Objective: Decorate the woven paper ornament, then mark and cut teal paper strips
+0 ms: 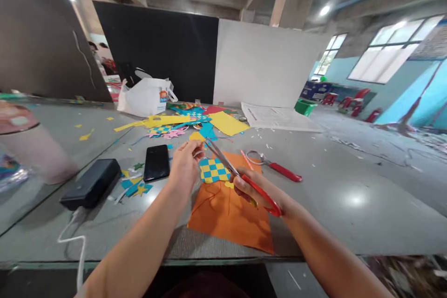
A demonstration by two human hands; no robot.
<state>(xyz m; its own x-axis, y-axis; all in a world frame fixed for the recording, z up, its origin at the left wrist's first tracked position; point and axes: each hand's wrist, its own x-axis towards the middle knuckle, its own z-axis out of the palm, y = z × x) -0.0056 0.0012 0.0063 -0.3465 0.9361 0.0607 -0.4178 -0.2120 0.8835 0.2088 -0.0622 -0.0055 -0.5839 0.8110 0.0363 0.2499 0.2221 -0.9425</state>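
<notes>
My left hand [186, 162] pinches a small piece of yellow paper [197, 136] between thumb and fingers. In my right hand [252, 180] is a pair of scissors with red handles [263, 194], the blades pointing up and left towards the yellow paper. Whether the blades touch it I cannot tell. Below both hands lies an orange sheet [223, 221] with lines drawn on it. A blue-and-yellow checkered paper piece [212, 171] rests on its upper part, partly hidden by my right hand.
Right of the orange sheet is a red-handled tool with a metal ring [284, 171]. A black phone [156, 163], a black power bank [91, 184] with white cable and paper scraps [139, 190] lie left. Coloured paper [228, 123], a white bag [145, 97] and newspaper [279, 117] are behind.
</notes>
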